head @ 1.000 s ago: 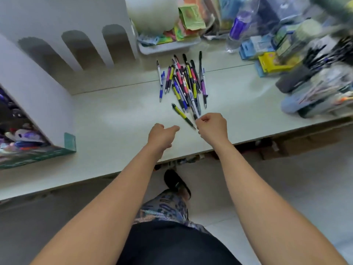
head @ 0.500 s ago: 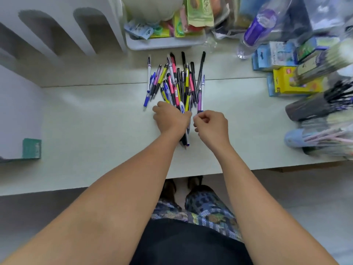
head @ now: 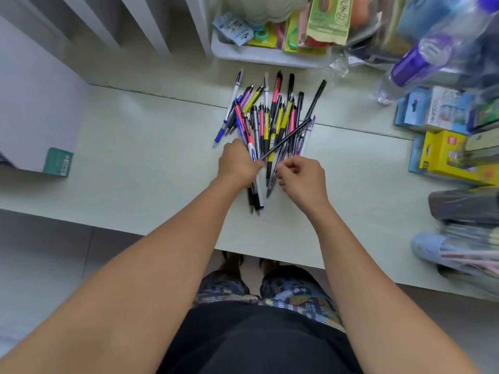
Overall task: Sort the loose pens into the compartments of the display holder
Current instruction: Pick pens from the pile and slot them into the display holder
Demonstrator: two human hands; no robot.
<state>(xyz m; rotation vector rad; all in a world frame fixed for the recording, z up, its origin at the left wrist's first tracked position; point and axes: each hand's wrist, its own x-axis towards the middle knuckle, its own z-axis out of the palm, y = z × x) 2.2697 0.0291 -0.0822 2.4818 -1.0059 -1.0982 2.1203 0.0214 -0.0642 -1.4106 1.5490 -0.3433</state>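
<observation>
A: What has changed on the pale green counter (head: 151,163)?

B: Both bare hands have moved in. 1 second ago they hovered with fingers curled at the near end of the heap. Half a second ago the left hand had settled onto it. Now the left hand (head: 237,164) has its fingers curled round a small bundle of plastic pens (head: 256,194), whose tips stick out below the fist toward the person. At least 1 is white with blue print; the rest are dark.

A: And the right hand?

B: The right hand (head: 302,179) sits just beside the left. Its thumb and fingers are drawn together among the near tips of the pens, but I cannot tell whether they actually pinch one. A thin black pen (head: 285,143) lies slanted across the heap, its near end by the left hand.

A: Where are the remaining pens?

B: The loose heap of pink, yellow, purple, blue and black plastic pens (head: 272,114) fans out across the middle of the counter, touching both hands. The camera has also tipped to look more steeply down.

A: And the holder?

B: A white board stand with arched compartment openings (head: 129,31) stands at the far left of the counter, well apart from the heap. No pens are visible in it.

A: So where does the task stand?

B: My reading: gathering has only begun. The left hand's bundle is the first batch, and nothing is sorted yet.
</observation>
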